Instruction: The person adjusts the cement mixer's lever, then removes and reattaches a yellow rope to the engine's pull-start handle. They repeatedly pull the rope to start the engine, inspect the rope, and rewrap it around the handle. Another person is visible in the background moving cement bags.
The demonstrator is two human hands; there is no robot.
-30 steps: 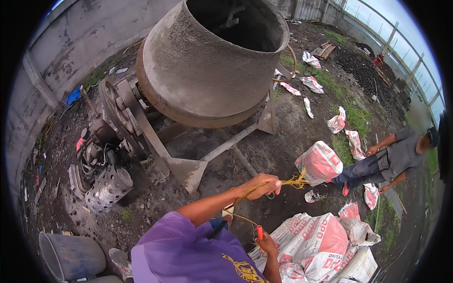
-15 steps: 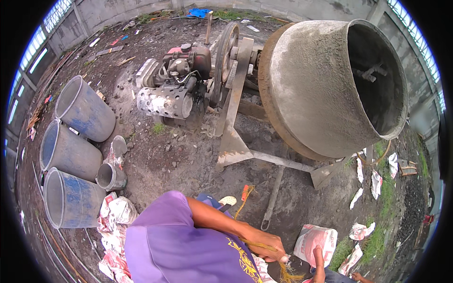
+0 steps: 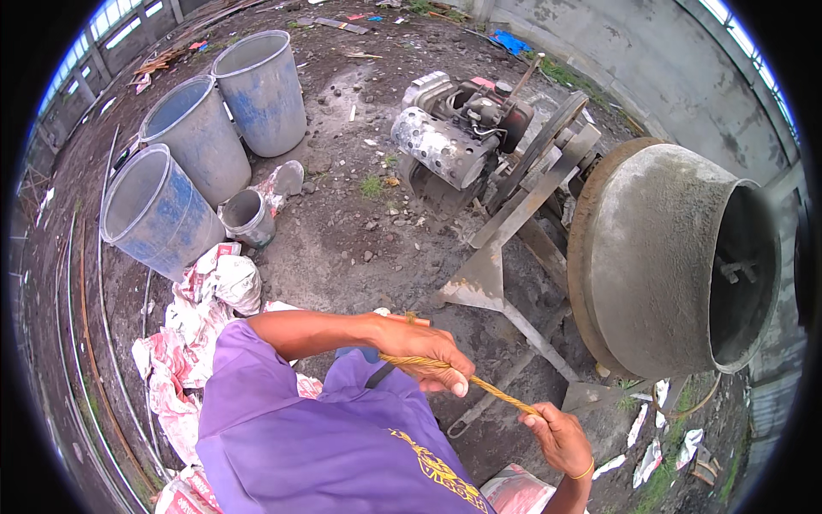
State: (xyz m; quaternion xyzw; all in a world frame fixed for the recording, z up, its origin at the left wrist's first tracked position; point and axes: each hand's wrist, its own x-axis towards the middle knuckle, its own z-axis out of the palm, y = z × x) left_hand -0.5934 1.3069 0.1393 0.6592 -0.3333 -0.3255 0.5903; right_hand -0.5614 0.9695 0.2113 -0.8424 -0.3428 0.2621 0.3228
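A yellow twisted rope [image 3: 492,391] stretches fairly straight between my two hands. My left hand [image 3: 432,360] is closed round it, in front of my purple shirt. To the right and slightly nearer, my right hand [image 3: 561,439] pinches the rope between thumb and fingers. Just beyond my left wrist shows a short orange stick-like piece [image 3: 413,320], with a bit of rope beside it. Below my right forearm lies a white and red sack [image 3: 516,491], partly hidden by my shirt.
A cement mixer drum [image 3: 655,257] on a steel frame [image 3: 479,278] stands at the right. Its engine [image 3: 467,128] is farther back. At the left stand blue-grey barrels [image 3: 163,201], a small bucket [image 3: 248,217] and crumpled sacks [image 3: 193,313]. Long metal rods [image 3: 107,295] lie at far left.
My view has turned, so the barrels and mixer sit farther right. My hands have risen toward the middle, and my right hand now grips the rope, which is drawn out between both hands.
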